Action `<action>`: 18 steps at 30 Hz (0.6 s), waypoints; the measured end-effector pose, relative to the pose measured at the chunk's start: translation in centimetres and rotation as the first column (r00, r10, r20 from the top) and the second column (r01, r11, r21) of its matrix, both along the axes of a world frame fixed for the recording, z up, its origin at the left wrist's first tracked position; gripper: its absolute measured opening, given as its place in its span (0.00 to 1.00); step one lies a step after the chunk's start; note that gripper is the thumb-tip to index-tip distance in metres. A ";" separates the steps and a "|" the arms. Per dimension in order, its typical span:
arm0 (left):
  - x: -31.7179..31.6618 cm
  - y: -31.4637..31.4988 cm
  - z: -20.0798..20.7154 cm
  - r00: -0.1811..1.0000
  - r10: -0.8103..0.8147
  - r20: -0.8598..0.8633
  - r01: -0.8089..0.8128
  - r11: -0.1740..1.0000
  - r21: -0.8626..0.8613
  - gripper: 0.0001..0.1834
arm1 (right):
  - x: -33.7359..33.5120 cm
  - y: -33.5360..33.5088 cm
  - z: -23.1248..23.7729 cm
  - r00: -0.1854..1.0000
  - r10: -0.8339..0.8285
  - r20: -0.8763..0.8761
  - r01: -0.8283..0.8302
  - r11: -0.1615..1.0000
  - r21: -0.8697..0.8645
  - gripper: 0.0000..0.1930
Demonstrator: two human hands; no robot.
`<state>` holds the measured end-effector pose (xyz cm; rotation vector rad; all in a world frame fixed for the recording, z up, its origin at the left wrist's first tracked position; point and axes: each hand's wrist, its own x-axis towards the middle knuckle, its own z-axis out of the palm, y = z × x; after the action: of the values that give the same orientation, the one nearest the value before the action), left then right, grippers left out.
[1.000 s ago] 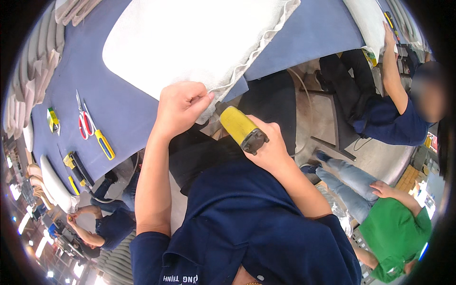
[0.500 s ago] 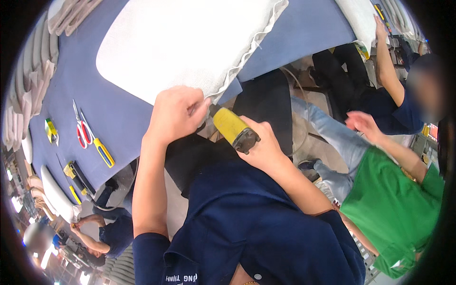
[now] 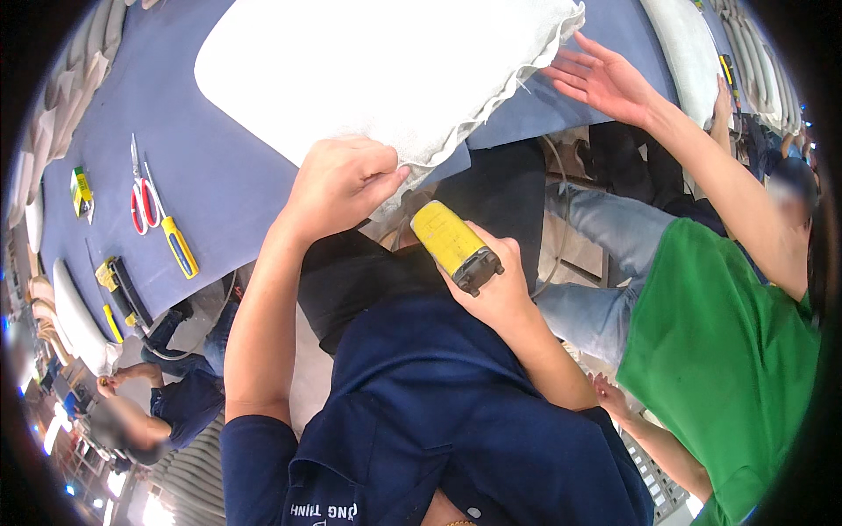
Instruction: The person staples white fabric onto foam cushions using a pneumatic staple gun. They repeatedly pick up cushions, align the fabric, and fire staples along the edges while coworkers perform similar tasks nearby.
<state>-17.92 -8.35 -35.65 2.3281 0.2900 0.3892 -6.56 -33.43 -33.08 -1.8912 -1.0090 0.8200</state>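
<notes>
white panel (image 3: 368, 83) pinched at its edge, yellow tool (image 3: 449, 235) close by

the blue worktop (image 3: 232, 206) carries the white panel, which reaches over to the near edge. the yellow tool sits in the right hand (image 3: 504, 273), fingers wrapped round it, nose just beside the panel — touching or not, i cannot tell. the left hand (image 3: 346, 186) pinches the panel's near edge between thumb and fingers. a co-worker's hand (image 3: 610, 86) — fingers spread — is at its right edge.
</notes>
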 end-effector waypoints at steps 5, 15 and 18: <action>0.2 -0.1 -0.9 0.999 -0.027 0.030 0.027 0.999 0.019 0.20 | -0.2 0.2 -0.9 1.000 0.019 0.011 -0.018 0.997 -0.070 0.18; -0.3 0.0 2.3 0.994 -0.102 -0.033 0.105 0.984 0.142 0.18 | -0.6 -0.7 -0.6 0.998 -0.003 0.062 0.002 1.000 0.017 0.17; -0.6 0.5 1.2 0.998 -0.070 -0.005 0.070 0.997 0.031 0.19 | -0.9 -0.5 -0.7 0.990 0.037 0.134 -0.038 0.999 -0.001 0.13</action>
<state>-18.50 -7.84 -34.43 2.3628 0.2043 0.3573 -7.48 -33.91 -33.81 -1.9518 -1.1296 0.7208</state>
